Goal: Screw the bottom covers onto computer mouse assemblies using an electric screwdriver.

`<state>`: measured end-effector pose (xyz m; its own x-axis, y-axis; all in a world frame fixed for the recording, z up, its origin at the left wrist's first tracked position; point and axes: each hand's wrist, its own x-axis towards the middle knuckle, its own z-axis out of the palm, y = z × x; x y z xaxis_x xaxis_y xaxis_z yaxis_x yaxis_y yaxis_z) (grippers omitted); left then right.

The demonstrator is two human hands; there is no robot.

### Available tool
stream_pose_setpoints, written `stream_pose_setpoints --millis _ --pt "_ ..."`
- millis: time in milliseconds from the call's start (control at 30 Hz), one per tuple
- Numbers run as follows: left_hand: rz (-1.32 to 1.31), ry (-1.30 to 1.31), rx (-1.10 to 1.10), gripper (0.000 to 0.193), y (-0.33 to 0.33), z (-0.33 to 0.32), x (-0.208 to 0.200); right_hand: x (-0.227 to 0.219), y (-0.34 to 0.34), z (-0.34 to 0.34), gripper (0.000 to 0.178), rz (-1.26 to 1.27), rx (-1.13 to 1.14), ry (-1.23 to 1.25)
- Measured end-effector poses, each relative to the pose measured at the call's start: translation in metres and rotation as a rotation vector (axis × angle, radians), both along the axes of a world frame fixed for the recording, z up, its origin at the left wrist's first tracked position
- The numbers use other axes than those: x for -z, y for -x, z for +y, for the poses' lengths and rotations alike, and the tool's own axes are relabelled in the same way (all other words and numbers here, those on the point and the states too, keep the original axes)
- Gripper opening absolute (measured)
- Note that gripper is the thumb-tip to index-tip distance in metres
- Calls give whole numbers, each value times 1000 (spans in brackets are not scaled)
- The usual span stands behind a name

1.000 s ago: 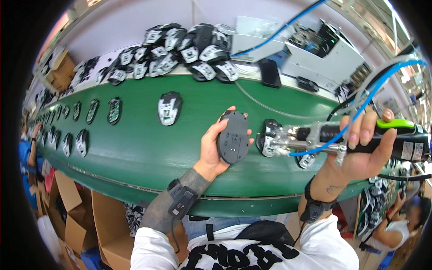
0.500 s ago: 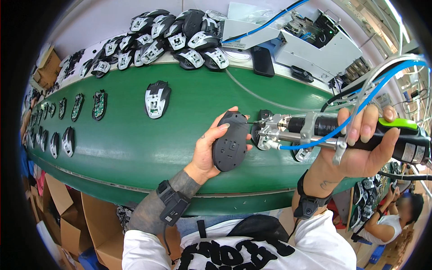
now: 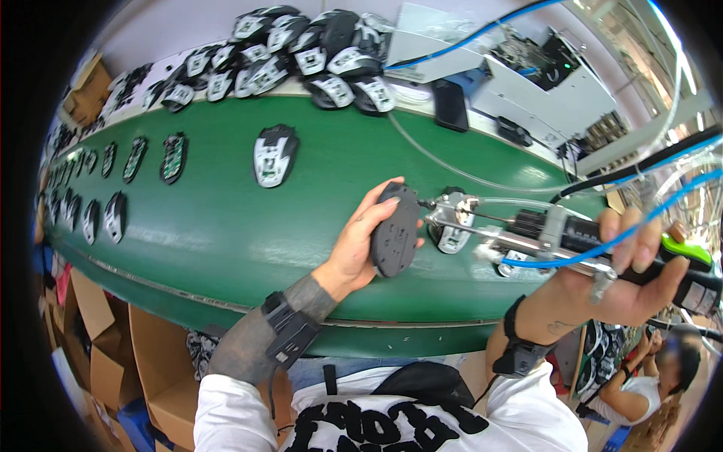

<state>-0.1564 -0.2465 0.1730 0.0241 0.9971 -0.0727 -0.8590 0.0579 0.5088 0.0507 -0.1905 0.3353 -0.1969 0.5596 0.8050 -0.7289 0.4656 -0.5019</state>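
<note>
My left hand (image 3: pixel 352 245) grips a black computer mouse (image 3: pixel 394 235) over the belt, its underside with screw holes facing up and tilted. In my right hand (image 3: pixel 602 297), the fingers wrap round a power screwdriver (image 3: pixel 527 223) with a black body, a bright green lever and a silver front assembly. The screwdriver's tip points left, close by the mouse's upper right edge; I cannot tell whether they touch. Under the front assembly lies a grey and white mouse (image 3: pixel 453 239) on the belt. Another partly covered mouse part (image 3: pixel 514 262) lies below the screwdriver.
A green belt (image 3: pixel 203 233) carries a white-and-black mouse (image 3: pixel 275 157), green circuit boards (image 3: pixel 174 158) and several shells at left. Mice (image 3: pixel 331 60) are heaped behind it. A white machine (image 3: pixel 527 90) stands back right; a blue hose (image 3: pixel 648 226) crosses. Cardboard boxes (image 3: pixel 162 361) and a co-worker (image 3: pixel 640 384) flank me.
My right hand and the screwdriver's body have moved to the right, and more thin shaft shows behind the front assembly. The held mouse is tilted more. The whole view has shifted slightly.
</note>
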Motion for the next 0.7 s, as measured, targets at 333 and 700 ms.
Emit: stream_pose_setpoints --millis 333,700 --pt "-37 -39 116 49 -4 -2 -8 3 30 -4 32 87 55 5" --pt "-63 -20 164 50 -6 -7 -13 2 29 -6 30 83 14 17"
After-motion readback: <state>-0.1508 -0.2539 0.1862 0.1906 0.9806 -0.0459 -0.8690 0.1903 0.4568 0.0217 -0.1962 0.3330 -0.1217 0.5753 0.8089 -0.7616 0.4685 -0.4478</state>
